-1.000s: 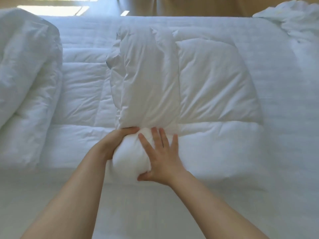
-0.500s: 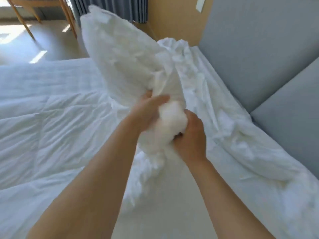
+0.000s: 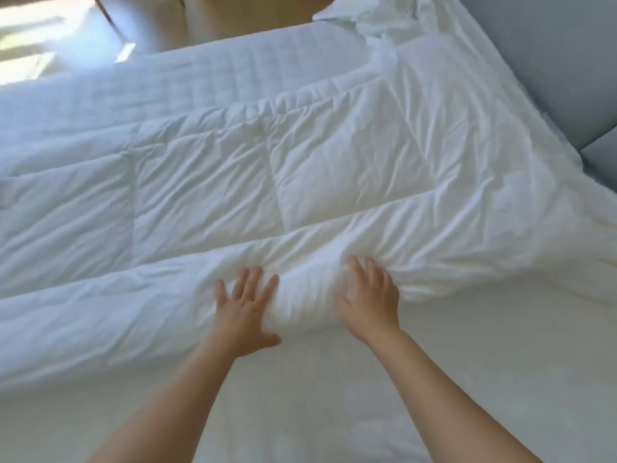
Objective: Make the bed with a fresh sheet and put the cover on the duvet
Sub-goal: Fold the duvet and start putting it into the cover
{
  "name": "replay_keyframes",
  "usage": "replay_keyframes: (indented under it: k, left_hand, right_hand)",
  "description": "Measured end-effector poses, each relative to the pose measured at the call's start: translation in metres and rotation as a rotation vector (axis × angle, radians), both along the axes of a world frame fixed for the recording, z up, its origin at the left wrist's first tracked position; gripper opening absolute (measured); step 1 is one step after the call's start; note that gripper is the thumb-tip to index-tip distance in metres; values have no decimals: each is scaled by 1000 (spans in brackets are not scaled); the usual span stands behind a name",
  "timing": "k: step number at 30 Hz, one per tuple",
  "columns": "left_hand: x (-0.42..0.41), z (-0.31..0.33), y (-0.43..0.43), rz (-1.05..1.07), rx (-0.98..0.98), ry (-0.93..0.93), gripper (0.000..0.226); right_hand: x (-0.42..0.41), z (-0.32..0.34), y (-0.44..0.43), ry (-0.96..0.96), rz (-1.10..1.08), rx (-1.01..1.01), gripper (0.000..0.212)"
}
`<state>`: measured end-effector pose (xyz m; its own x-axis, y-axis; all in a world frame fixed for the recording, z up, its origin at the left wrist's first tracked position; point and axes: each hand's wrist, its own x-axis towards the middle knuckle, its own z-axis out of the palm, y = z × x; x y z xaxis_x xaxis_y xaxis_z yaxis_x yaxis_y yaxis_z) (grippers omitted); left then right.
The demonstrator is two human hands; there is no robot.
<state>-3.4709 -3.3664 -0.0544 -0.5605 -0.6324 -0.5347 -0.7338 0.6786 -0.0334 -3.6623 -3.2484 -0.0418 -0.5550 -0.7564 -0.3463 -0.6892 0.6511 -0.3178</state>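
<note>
On the bed, the white sheeted mattress (image 3: 334, 412) shows in front of the person, and the white quilted duvet (image 3: 334, 168) lies spread over its far part, slightly skew, with one end reaching the grey padded headboard (image 3: 551, 61). Because of this skew, one risk is that the duvet will not meet the corners of its cover later, and the filling gathers on one side. A crumpled white cloth (image 3: 367, 11), perhaps the cover, lies at the far corner, well apart from the hands; reaching for it across the duvet could drag the duvet out of shape. At the near edge a puffed ridge (image 3: 307, 295) of duvet stands between the hands. If it is pushed and not flattened, the lump may remain and the sheet below may wrinkle. The left hand (image 3: 245, 309) is open, fingers spread flat on the duvet. The right hand (image 3: 369, 295) presses the ridge from the other side; its fingertips sink into a fold, so I cannot tell whether it pinches the fabric.
</note>
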Motion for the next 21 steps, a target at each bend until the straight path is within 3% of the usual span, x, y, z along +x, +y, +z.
replay_keyframes:
  k: [7,13,18,19,21]
  left_hand:
    - [220,24,-50,196,-86,-41,83]
    - [468,41,-83,237,-99,-36,80]
    - [654,81,-115,94,-249,-91,77]
    - [680,88,-122,49,-271,-73,76]
    - [727,99,-137,14,-315,-51,77]
  right_hand:
    - [199,-10,-83,-20,216,63,79]
    - [417,-24,-185,21,252,92,94]
    - [625,-15,-269,-251,310,135,98]
    - [660,-11,-284,-348,239,98,101]
    - [720,4,-314,-714,-11,-65,107]
